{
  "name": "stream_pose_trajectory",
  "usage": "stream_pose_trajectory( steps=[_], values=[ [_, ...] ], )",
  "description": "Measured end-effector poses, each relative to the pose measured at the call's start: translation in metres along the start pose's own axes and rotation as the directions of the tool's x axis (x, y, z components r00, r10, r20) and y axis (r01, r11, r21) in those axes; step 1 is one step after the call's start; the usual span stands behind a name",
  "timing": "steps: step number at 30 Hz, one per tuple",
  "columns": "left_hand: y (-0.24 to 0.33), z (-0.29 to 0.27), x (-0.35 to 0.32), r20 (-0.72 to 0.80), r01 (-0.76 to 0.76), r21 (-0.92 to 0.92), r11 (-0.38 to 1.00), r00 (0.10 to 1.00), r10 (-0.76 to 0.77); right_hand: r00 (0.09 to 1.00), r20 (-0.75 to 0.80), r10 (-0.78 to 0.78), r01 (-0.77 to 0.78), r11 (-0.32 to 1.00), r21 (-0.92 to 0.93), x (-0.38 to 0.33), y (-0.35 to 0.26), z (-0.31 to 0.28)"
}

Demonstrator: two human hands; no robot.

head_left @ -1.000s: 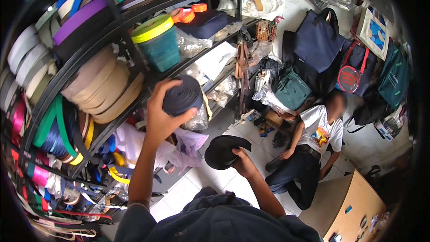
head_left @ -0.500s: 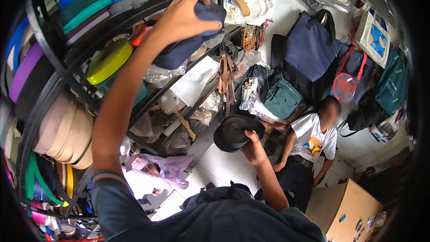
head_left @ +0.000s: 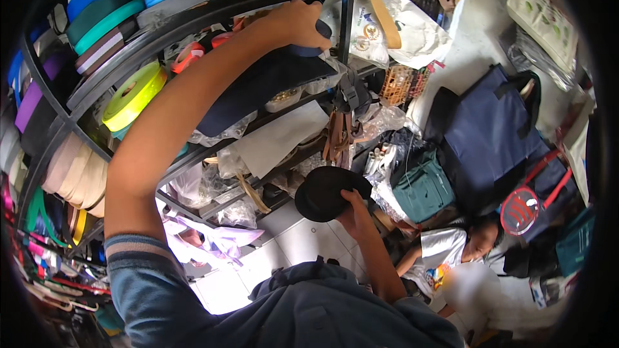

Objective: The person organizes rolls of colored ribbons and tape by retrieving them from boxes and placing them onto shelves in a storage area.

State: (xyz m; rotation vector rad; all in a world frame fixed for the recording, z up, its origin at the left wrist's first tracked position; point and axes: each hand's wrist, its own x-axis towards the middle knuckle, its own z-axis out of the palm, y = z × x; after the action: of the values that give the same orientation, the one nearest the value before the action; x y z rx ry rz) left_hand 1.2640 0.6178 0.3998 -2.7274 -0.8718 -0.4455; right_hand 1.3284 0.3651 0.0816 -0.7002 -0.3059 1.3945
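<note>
**Two dark rolls, one per hand**

Left hand (head_left: 298,22) is up at the metal shelf (head_left: 193,9), fingers wrapped over a navy roll (head_left: 267,84) lying on it. Lower right, right hand (head_left: 353,214) grips one black roll (head_left: 325,192), held under its fingers above the floor tiles (head_left: 303,238).

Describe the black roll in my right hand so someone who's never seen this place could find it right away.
Start at the tall black metal rack stacked with coloured webbing rolls on the person's left. Below its shelves, over the pale floor tiles, the right hand holds up a flat round black roll. Unlike the yellow, blue and tan rolls shelved nearby, it is plain black and off the rack.
</note>
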Motion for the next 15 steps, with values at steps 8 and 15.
stream_pose_trajectory(
  steps=[8, 15],
  values=[
    [-0.03, 0.035, 0.005, 0.003, 0.294, 0.296, 0.909, 0.951, -0.308, 0.975, 0.09, 0.204, -0.203, 0.979, -0.019, 0.039, -0.033, -0.027],
    [-0.021, 0.028, 0.01, 0.313, 0.313, 0.329, 0.891, 0.854, -0.416, 0.966, 0.091, 0.244, -0.236, 0.967, -0.092, 0.059, -0.046, -0.045]
  ],
)
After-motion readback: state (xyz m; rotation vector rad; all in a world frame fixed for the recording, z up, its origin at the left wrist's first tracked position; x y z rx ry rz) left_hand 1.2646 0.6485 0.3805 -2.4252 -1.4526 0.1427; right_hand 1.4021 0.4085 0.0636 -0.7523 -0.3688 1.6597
